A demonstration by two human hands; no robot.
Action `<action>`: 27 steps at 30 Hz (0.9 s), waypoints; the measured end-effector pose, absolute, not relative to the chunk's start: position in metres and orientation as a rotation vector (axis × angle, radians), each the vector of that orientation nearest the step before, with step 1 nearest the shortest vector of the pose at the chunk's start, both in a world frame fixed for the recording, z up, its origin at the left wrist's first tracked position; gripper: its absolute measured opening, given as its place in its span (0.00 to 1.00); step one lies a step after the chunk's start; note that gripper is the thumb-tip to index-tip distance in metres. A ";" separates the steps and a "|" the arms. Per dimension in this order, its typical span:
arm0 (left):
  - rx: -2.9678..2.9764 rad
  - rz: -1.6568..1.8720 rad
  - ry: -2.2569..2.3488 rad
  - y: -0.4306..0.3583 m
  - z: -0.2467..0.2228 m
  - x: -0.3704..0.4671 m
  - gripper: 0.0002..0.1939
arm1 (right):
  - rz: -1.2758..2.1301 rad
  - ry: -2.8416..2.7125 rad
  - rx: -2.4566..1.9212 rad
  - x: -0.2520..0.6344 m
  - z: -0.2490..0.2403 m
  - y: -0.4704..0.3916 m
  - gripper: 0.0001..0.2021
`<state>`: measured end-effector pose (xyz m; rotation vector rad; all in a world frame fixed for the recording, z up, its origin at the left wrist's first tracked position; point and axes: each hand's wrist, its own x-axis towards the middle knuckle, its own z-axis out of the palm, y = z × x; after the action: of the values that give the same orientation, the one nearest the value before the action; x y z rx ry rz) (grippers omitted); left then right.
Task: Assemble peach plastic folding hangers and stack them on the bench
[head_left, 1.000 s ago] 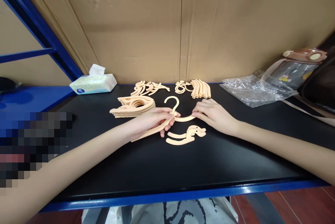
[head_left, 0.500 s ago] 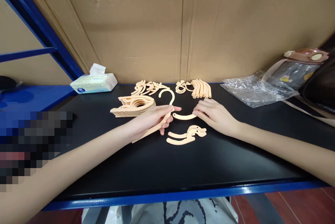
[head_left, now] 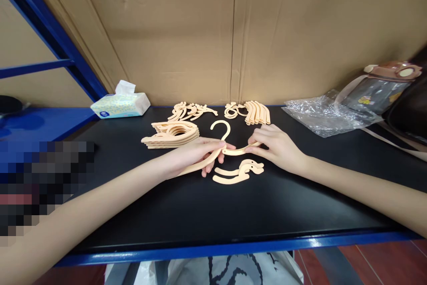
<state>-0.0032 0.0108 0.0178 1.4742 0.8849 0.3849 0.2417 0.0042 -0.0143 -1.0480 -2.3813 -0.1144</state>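
Note:
My left hand [head_left: 196, 154] is closed around a cream plastic hanger piece with a curved hook [head_left: 228, 130], which points up and away from me. A long arm of that piece runs down-left under my palm. Between the fingers of my right hand [head_left: 275, 145] is a slim curved hanger arm [head_left: 236, 152]. Its holed end meets the hook piece at my left fingertips; whether the two are joined I cannot tell. Two loose hanger arms [head_left: 233, 179] with shaped ends lie just in front of my hands, partly overlapping.
Behind my left hand is a stack of cream hanger parts [head_left: 170, 136]. Farther back lie loose hooks [head_left: 190, 110] and a row of curved arms [head_left: 257, 113]. A tissue pack [head_left: 122, 105] stands back left; a clear plastic bag [head_left: 323, 116] and a bottle [head_left: 373, 91] are at right.
The hook piece in my left hand has shifted right and tilted. The arm in my right hand has turned, and its holed end now touches the hook piece.

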 end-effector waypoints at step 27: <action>1.510 0.335 0.886 0.011 0.018 -0.003 0.17 | -0.103 -2.379 -1.071 0.240 -0.012 0.000 0.13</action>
<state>-0.0032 0.0109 0.0182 1.5098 0.8857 0.3349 0.2401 0.0003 -0.0123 -1.0708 -2.3795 -0.1028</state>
